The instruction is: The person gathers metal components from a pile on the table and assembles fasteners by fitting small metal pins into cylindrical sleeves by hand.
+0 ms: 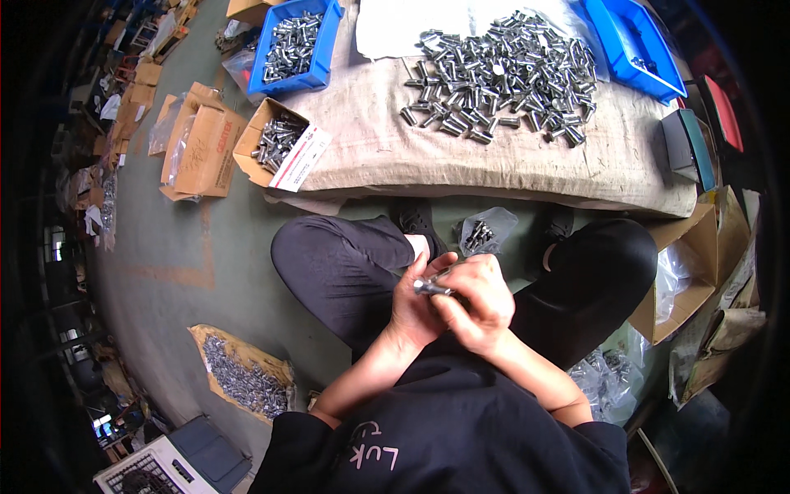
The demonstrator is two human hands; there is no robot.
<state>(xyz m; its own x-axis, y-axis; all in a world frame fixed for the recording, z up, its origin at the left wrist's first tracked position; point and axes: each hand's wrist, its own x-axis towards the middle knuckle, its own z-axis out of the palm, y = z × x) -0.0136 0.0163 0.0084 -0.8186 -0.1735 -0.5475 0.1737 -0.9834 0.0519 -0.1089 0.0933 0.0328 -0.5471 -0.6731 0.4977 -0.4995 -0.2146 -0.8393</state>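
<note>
Just above my lap, my two hands meet around a short shiny metal pin (pixel 425 286) with a wider, rounded end. My right hand (pixel 484 298) comes over it from the right, thumb and fingers pinched on its shank. Under and beside it, my left hand (pixel 411 309) is cupped with its palm turned up and its fingers curled around the pin; the right hand partly hides those fingers. Similar pins lie in a large loose pile (pixel 510 74) on the cloth-covered table (pixel 362 156) in front of me.
A blue bin (pixel 325 70) and a white-labelled carton (pixel 304 156) of metal parts stand at the table's left. Another blue bin (pixel 658 78) is far right. A bag of parts (pixel 490 230) lies between my feet; a brown sheet of small parts (pixel 284 375) is lower left.
</note>
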